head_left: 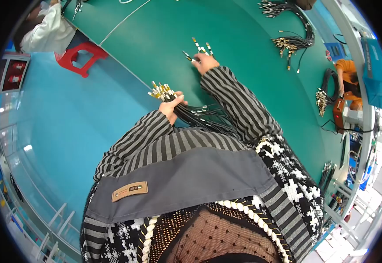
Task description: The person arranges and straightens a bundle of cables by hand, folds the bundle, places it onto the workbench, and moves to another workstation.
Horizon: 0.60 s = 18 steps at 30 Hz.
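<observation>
My left hand (pixel 172 106) is closed around a thick bundle of black cables (pixel 195 115) near the table edge. Their gold and silver connector ends (pixel 162 91) stick out past the fingers, and the loose lengths trail right, toward my lap and under my right sleeve. Farther out over the green table, my right hand (pixel 205 64) has its fingers curled on a few separate cable ends (pixel 201 49). These fan out beyond the fingertips, with metal connectors at their tips. The hand hides the rest of these cables.
The green table (pixel 156 41) has an edge along its left side. Cable bundles (pixel 303 26) lie at the far right, with a coiled one (pixel 328 85) nearer. An orange-sleeved person (pixel 348 76) is by an orange-brown box (pixel 339 115). A red stool (pixel 82 59) stands near a white-clothed person (pixel 48 33).
</observation>
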{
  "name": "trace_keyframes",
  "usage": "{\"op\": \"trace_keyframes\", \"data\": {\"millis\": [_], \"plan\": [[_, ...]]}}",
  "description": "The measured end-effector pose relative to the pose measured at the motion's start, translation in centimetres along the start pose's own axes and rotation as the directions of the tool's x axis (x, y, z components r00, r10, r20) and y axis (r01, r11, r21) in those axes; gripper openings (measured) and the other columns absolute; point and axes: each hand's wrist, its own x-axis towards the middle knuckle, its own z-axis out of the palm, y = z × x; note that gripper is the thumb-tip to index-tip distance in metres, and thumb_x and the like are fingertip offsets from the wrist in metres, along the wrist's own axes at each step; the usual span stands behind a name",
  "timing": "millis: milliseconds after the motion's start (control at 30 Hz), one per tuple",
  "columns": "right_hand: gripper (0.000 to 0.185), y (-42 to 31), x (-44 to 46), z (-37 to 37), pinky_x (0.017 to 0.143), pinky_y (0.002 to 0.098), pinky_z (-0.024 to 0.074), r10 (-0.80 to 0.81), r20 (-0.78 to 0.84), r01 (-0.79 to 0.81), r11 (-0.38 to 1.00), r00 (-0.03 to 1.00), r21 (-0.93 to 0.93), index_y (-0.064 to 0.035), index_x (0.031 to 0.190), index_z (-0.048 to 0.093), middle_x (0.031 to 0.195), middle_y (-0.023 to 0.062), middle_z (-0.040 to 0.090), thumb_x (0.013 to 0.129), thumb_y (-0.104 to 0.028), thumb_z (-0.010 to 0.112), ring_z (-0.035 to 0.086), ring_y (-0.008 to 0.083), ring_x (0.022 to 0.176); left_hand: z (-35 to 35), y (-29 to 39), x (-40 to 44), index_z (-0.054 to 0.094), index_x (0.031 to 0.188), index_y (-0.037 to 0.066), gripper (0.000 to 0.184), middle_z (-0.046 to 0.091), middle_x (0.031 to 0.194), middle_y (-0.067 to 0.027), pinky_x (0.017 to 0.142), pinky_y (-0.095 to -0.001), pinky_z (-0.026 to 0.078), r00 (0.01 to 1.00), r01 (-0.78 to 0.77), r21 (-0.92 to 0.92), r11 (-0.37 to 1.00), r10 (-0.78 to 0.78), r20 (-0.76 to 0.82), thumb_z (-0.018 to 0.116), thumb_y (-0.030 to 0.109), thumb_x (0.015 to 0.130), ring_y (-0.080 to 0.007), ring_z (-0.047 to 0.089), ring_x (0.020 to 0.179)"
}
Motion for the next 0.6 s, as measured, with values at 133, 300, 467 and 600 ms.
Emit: {"op": "trace_keyframes", "data": {"millis": [133,300,467,600], "plan": [[0.021,0.3,1.9,2.1,0.065,0.0292,0.0427,0.034,0.118,-0.016,0.988,0.992,-0.151,-0.0077,0.084,0.059,0.082,0.0063,0.059,0.071,-0.024,0.059,0.054,0.0209,0.074,-0.1,-0.2,-0.1,0.053,0.092,0.000,0.022,0.057,0.081,-0.0079,0.066,-0.0265,0.045,0.999,0.044,0.013,0.999,-0.044,0.009,0.061,0.012,0.076,-0.0171,0.056,0.071],[0.017,0.4,0.4,1.2,0.061,0.0279,0.0417,0.003,-0.111,0.013,0.989,0.994,0.145,-0.0065,0.082,0.058,0.075,0.0058,0.058,0.073,-0.021,0.058,0.053,0.0180,0.068,0.6,1.1,-0.5,0.054,0.092,-0.001,0.021,0.058,0.081,-0.0079,0.065,-0.0255,0.045,0.983,0.171,0.018,0.985,-0.170,-0.070,0.061,0.010,0.075,-0.0160,0.056,0.071],[0.016,-3.2,-5.9,-1.3,0.052,0.0222,0.0378,-0.066,0.239,-0.056,0.880,0.969,0.471,-0.0043,0.080,0.059,0.064,0.0025,0.055,0.076,-0.020,0.056,0.047,0.0113,0.056,1.1,0.5,-0.5,0.056,0.091,-0.002,0.021,0.058,0.076,-0.0078,0.061,-0.0248,0.045,0.988,0.083,-0.045,0.996,-0.088,-0.124,0.062,0.010,0.074,-0.0158,0.056,0.068],[0.020,-2.9,-10.6,-2.0,0.052,0.0214,0.0370,-0.067,0.368,-0.116,0.885,0.927,0.451,-0.0019,0.083,0.060,0.064,0.0029,0.056,0.076,-0.020,0.055,0.046,0.0110,0.055,1.0,0.5,-0.6,0.056,0.092,-0.003,0.022,0.058,0.077,-0.0082,0.063,-0.0239,0.045,0.985,0.088,0.011,0.996,-0.086,-0.149,0.061,0.010,0.075,-0.0153,0.056,0.069]]}}
